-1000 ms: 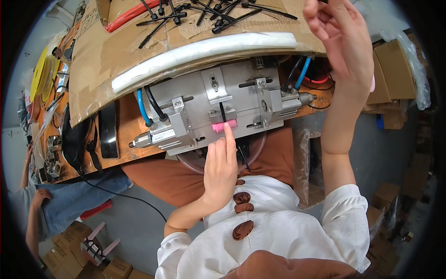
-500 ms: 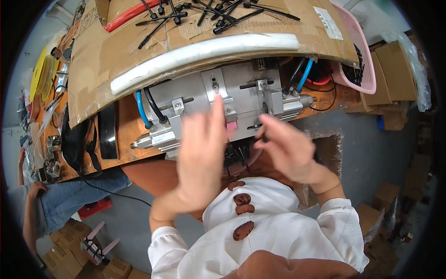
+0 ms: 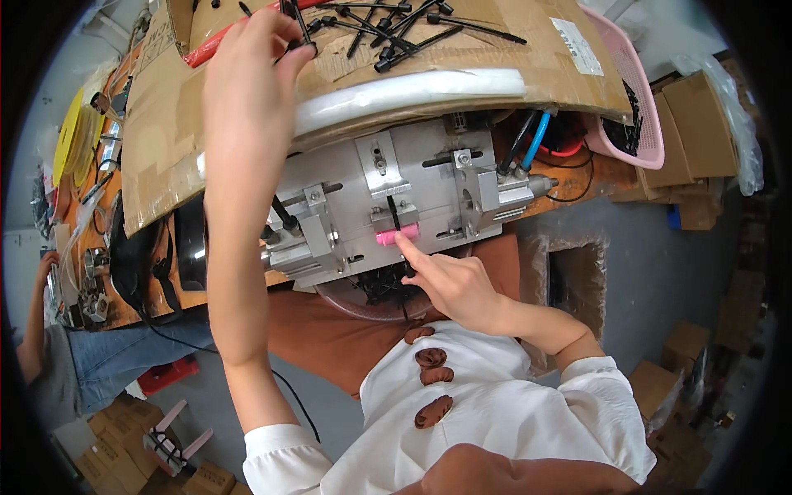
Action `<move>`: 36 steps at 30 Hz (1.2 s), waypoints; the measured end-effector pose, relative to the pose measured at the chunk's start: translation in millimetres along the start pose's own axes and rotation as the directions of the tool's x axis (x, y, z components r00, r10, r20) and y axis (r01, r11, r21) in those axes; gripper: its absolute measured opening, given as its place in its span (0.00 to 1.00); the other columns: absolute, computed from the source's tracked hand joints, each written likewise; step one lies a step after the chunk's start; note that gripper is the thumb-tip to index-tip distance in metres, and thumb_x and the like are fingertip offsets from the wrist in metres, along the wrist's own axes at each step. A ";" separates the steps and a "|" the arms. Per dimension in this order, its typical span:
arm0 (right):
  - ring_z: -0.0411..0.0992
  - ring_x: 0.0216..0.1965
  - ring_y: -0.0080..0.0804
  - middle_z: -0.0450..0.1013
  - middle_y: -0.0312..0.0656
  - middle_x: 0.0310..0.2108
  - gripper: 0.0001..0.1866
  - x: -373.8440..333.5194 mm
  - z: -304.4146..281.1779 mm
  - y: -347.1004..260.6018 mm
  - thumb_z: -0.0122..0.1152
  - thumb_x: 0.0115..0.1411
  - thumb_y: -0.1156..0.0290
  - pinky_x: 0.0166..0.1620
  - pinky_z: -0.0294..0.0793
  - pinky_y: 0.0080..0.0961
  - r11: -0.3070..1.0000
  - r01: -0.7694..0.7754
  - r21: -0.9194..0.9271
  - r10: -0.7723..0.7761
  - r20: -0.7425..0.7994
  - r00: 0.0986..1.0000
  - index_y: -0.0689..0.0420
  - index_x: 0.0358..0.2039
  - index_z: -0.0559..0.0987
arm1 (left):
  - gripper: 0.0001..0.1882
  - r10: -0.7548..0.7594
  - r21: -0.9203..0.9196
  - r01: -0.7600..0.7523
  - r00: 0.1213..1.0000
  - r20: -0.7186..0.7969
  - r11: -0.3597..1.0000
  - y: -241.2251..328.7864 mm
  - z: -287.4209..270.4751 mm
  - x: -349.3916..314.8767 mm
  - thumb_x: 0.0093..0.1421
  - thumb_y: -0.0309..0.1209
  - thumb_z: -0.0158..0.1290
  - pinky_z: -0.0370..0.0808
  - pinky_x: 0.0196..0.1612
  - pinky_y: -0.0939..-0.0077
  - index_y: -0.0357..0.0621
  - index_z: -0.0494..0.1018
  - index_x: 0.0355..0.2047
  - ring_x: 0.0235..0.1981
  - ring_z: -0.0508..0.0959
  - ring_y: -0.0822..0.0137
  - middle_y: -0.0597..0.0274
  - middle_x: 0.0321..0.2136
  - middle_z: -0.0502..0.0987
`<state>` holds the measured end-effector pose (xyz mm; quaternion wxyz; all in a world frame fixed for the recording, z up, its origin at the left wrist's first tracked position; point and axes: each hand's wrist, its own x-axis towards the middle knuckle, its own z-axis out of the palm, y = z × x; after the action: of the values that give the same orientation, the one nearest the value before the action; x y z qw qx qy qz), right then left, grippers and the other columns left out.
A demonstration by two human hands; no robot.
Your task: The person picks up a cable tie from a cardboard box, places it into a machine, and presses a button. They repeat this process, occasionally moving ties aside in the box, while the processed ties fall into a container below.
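Left hand (image 3: 247, 74) up at 11 o'clock, fingertips pinched on one black tie (image 3: 299, 29) from the loose pile (image 3: 396, 33) lying on the cardboard (image 3: 165, 140). Grip clenched on that single tie; the others lie apart from it.

Right hand (image 3: 454, 285) low at 5 o'clock of the metal jig (image 3: 396, 198). Index finger extended, tip touching the pink block (image 3: 397, 238) at the jig's front edge. Other fingers curled, grasping nothing. One black strip (image 3: 392, 212) stands in the slot just above the pink block.

Judgement on doing this well: lift the tie clear of the pile by one end so no neighbours drag along, and keep the right finger steady on the pink block without crowding the slot.

Count:
- jigs: one
- pink blocks: one
- black strips in the slot: one
- ties in hand: one; ties in the pile: more than a dozen, overlapping, exact count not possible
- blue hoses (image 3: 535, 140) at the jig's 2 o'clock: one clearly seen
- pink basket (image 3: 639, 107) at 2 o'clock on the surface: one
- white foam roll (image 3: 412, 89) along the cardboard edge: one

A second person sits at 8 o'clock, partly in view.
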<state>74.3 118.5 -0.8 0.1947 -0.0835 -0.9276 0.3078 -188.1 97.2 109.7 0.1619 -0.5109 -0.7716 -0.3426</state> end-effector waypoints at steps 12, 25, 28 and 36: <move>0.71 0.35 0.57 0.73 0.55 0.29 0.13 249.0 -126.6 74.1 0.49 0.55 0.77 0.41 0.71 0.44 0.825 0.048 -0.563 -0.119 -0.091 0.989 0.65 0.41 0.72 | 0.40 -0.083 -0.129 0.125 0.954 0.289 0.984 96.1 16.5 -200.8 0.44 0.10 0.54 0.69 0.41 0.68 0.32 0.60 0.61 0.37 0.69 0.58 0.54 0.35 0.69; 0.73 0.28 0.24 0.76 0.44 0.30 0.09 120.7 -163.1 20.1 0.57 0.53 0.79 0.25 0.69 0.19 0.941 -0.090 0.326 0.180 -0.260 0.949 0.62 0.37 0.75 | 0.37 -0.004 0.015 -0.001 0.923 0.384 1.000 88.6 18.0 -191.0 0.46 0.16 0.51 0.71 0.41 0.72 0.29 0.58 0.60 0.34 0.68 0.61 0.54 0.34 0.67; 0.74 0.31 0.28 0.76 0.43 0.32 0.13 48.0 -110.5 8.6 0.62 0.49 0.86 0.30 0.73 0.23 0.944 0.038 0.329 0.051 -0.259 0.964 0.64 0.38 0.78 | 0.31 0.005 0.072 -0.016 0.989 0.149 0.997 45.1 -14.1 -130.5 0.52 0.20 0.52 0.68 0.46 0.61 0.42 0.64 0.59 0.38 0.70 0.54 0.52 0.34 0.69; 0.67 0.25 0.29 0.71 0.41 0.32 0.34 -12.0 6.7 5.4 0.56 0.44 0.84 0.25 0.69 0.24 0.987 0.142 -0.071 -0.149 -0.106 0.983 0.69 0.57 0.66 | 0.14 -0.279 0.097 0.265 0.942 0.189 0.959 -94.1 -45.4 -18.1 0.57 0.21 0.54 0.73 0.37 0.76 0.44 0.75 0.44 0.29 0.73 0.70 0.59 0.32 0.74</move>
<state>82.7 115.9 -12.7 0.2653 -0.0386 -0.9282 0.2581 -269.6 30.5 97.0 0.0525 -0.4253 -0.8587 -0.2810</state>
